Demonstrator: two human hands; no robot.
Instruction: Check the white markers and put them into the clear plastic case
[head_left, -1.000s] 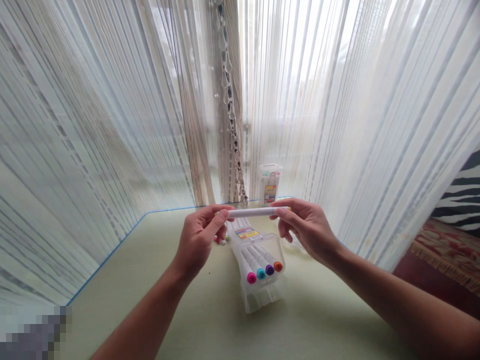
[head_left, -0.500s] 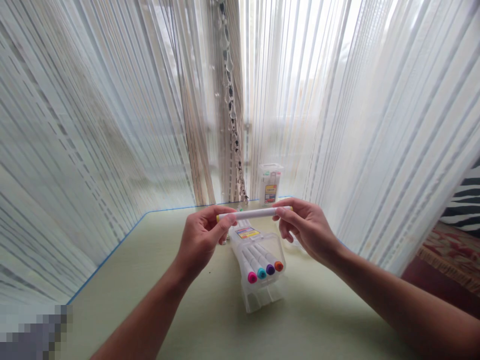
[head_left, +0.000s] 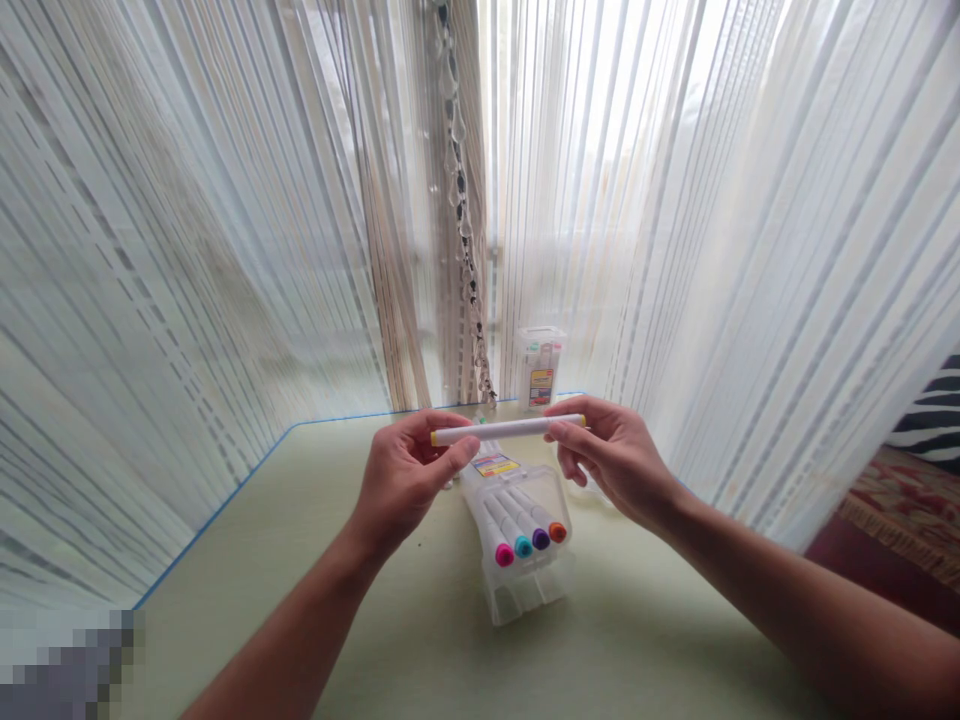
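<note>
A white marker (head_left: 510,429) with yellow ends is held level between my two hands, above the table. My left hand (head_left: 412,465) pinches its left part between thumb and fingers. At the other end, my right hand (head_left: 604,440) grips it the same way, its lower fingers curled. Beneath the marker lies a clear plastic case (head_left: 564,495) with its lid open towards me. Several white markers (head_left: 517,512) rest in it, showing pink, turquoise, purple and orange ends. A printed label (head_left: 495,466) shows on the case's upper side.
A second clear marker case (head_left: 541,370) stands upright at the back by the sheer curtains (head_left: 315,250). A bead string (head_left: 466,220) hangs down to the back edge of the pale green table (head_left: 300,520). Part of a clear plastic piece (head_left: 592,490) shows below my right hand.
My left thumb has slid slightly to the right along the marker. The marker, my right hand and the case have stayed almost in place.
</note>
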